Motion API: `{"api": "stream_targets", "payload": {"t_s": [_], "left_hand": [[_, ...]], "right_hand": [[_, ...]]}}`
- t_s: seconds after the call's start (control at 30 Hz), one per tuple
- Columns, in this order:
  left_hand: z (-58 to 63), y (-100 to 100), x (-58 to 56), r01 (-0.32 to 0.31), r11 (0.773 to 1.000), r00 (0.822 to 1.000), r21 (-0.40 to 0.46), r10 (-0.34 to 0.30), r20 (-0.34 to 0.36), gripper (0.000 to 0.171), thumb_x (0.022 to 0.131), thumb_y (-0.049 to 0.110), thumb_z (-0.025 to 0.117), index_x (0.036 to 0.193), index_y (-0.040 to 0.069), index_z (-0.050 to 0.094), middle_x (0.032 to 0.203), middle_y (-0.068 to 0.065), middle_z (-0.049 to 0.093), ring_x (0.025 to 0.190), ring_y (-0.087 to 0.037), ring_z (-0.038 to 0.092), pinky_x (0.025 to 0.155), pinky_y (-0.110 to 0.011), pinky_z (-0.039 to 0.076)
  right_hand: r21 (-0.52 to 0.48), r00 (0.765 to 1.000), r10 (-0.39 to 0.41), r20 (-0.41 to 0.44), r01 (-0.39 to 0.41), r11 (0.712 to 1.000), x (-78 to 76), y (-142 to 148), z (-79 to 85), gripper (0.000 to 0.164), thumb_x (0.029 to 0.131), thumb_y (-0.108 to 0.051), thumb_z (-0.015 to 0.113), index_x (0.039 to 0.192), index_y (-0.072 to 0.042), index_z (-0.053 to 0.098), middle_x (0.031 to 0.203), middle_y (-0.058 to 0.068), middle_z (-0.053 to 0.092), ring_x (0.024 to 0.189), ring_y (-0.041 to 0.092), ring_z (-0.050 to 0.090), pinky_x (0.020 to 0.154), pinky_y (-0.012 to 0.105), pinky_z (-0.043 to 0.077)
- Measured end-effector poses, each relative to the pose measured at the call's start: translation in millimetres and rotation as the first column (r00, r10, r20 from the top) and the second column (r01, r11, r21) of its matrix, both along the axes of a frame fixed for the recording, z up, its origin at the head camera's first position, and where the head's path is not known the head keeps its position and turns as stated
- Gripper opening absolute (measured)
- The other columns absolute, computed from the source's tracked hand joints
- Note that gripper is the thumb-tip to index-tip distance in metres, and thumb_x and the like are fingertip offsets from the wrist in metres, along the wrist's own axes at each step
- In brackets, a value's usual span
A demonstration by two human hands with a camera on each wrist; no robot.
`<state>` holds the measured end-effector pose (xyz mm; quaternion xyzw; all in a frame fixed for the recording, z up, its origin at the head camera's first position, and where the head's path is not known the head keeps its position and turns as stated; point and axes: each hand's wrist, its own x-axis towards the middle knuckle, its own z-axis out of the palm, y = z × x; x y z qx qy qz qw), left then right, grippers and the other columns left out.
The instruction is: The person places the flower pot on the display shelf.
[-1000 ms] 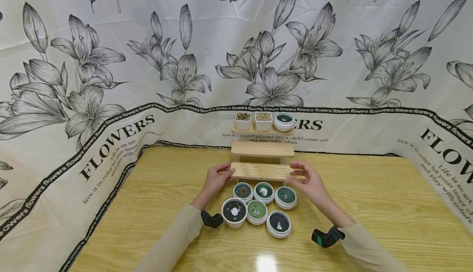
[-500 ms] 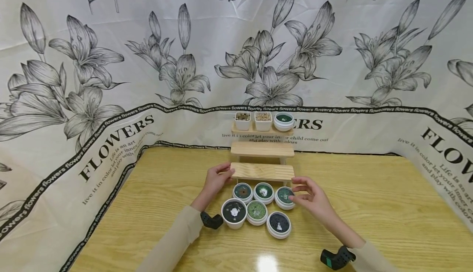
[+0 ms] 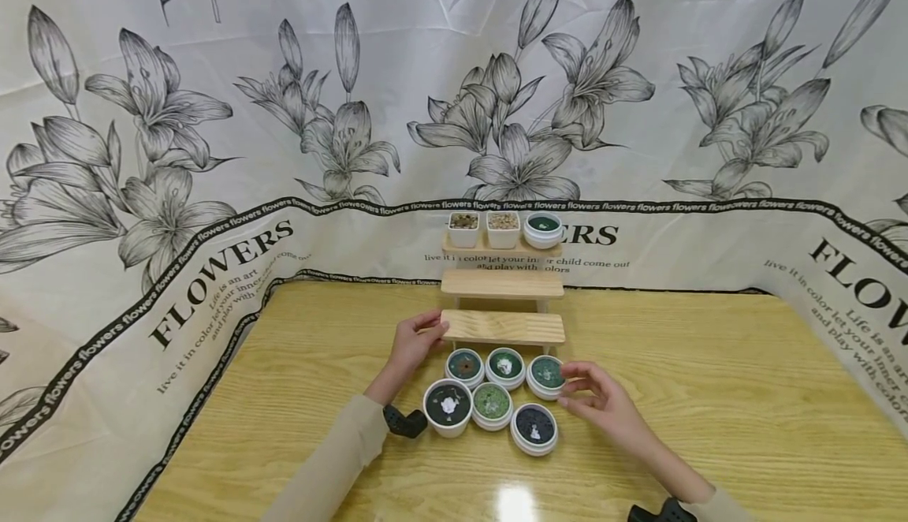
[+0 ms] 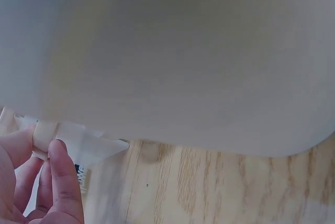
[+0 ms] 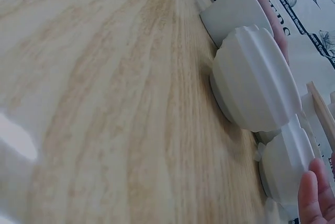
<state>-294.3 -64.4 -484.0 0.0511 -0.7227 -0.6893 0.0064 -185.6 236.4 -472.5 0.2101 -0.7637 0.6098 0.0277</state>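
Note:
A three-tier wooden plant stand (image 3: 503,326) stands at the back of the table. My left hand (image 3: 414,346) pinches the left end of its lowest shelf; in the left wrist view, thumb and fingers meet on the pale wood end (image 4: 45,135). My right hand (image 3: 604,405) is beside a white pot with a grey-green top (image 3: 546,374), fingers loosely bent and apart, tips right at its rim. In the right wrist view, fingertips (image 5: 310,195) show close to a white pot (image 5: 285,164). A large blurred pale shape (image 4: 172,67) fills most of the left wrist view.
In front of the stand are more round white pots, among them a black-topped one (image 3: 535,429), a light-green one (image 3: 492,405) and a taller one (image 3: 448,406). Two square pots and a round pot (image 3: 542,230) sit on the top shelf. A flower-printed cloth (image 3: 369,238) hangs behind.
My right hand has left the right end of the lowest shelf and come down toward me to the right-hand pot. My left hand stays at the shelf's left end.

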Motion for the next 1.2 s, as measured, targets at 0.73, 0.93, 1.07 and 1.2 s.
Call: {"api": "stream_targets", "payload": {"t_s": [0.73, 0.93, 1.07, 1.2], "left_hand": [[-1.9, -1, 0.9, -0.012, 1.000, 1.000, 0.020, 0.012, -0.003, 0.036, 0.088, 0.003, 0.067, 0.122, -0.007, 0.061, 0.102, -0.016, 0.065, 0.066, -0.003, 0.059, 0.064, -0.020, 0.059], [-1.5, -1, 1.6, -0.004, 1.000, 1.000, 0.018, 0.004, -0.009, 0.036, 0.088, 0.003, 0.067, 0.122, -0.008, 0.061, 0.103, -0.017, 0.065, 0.066, -0.003, 0.059, 0.064, -0.019, 0.059], [-1.4, -1, 1.5, -0.001, 1.000, 1.000, 0.021, 0.002, -0.007, 0.037, 0.088, 0.004, 0.067, 0.122, -0.008, 0.061, 0.103, -0.016, 0.065, 0.066, -0.003, 0.059, 0.065, -0.019, 0.059], [-1.6, -1, 0.8, -0.002, 1.000, 1.000, 0.026, 0.002, 0.001, 0.037, 0.088, 0.004, 0.067, 0.123, -0.007, 0.061, 0.103, -0.016, 0.064, 0.065, -0.002, 0.059, 0.065, -0.020, 0.059]], "right_hand": [[-0.007, 0.989, 0.148, 0.020, -0.148, 0.989, 22.3, -5, -17.0, 0.045, 0.084, 0.004, 0.066, 0.123, 0.013, 0.046, 0.118, -0.007, 0.056, 0.098, 0.004, 0.058, 0.077, 0.021, 0.057], [0.012, 0.979, 0.191, 0.077, -0.192, 0.981, 24.6, -6, -18.9, 0.048, 0.086, -0.001, 0.067, 0.127, 0.010, 0.044, 0.121, -0.013, 0.055, 0.102, 0.001, 0.057, 0.081, 0.021, 0.057], [0.033, 0.974, 0.215, 0.068, -0.218, 0.975, 22.6, -6, -20.8, 0.052, 0.084, -0.003, 0.070, 0.128, 0.009, 0.045, 0.121, 0.002, 0.059, 0.103, 0.002, 0.059, 0.082, 0.022, 0.057], [0.066, 0.975, 0.219, 0.041, -0.221, 0.973, 20.7, -8, -22.5, 0.057, 0.080, -0.004, 0.074, 0.128, 0.008, 0.046, 0.118, 0.023, 0.058, 0.103, 0.002, 0.059, 0.081, 0.023, 0.057]]}}
